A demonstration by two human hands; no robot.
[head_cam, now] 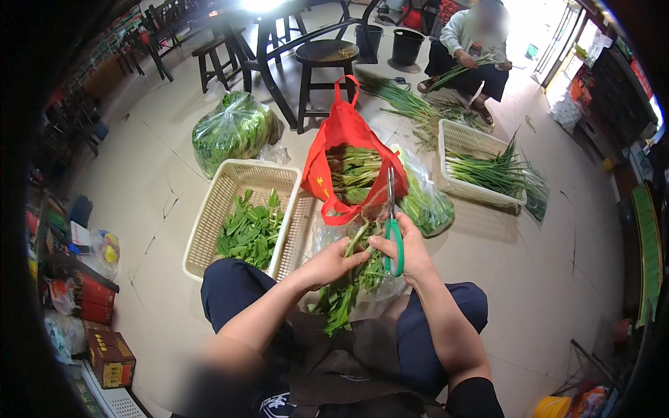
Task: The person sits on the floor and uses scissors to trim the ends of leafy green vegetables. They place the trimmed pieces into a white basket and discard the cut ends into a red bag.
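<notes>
My left hand [327, 264] grips the stems of leafy greens [342, 300], whose leaves hang down over a clear plastic bag between my knees. Green-handled scissors [394, 245] are held in my right hand [407, 248], blades pointing away from me; that hand's thumb also touches the stems. Just beyond, a red fabric bag [313, 172] stands upright with bunches of greens [355, 170] inside. To the left, a cream plastic basket [205, 230] holds loose green leaves [251, 230].
Clear bags of greens [232, 130] and pale-stalked vegetables [426, 201] flank the red bag. At the right, a second cream basket [483, 196] holds scallions [486, 170]. Beyond it a person [473, 52] squats with scallions in both hands. A round wooden stool [326, 52] stands behind.
</notes>
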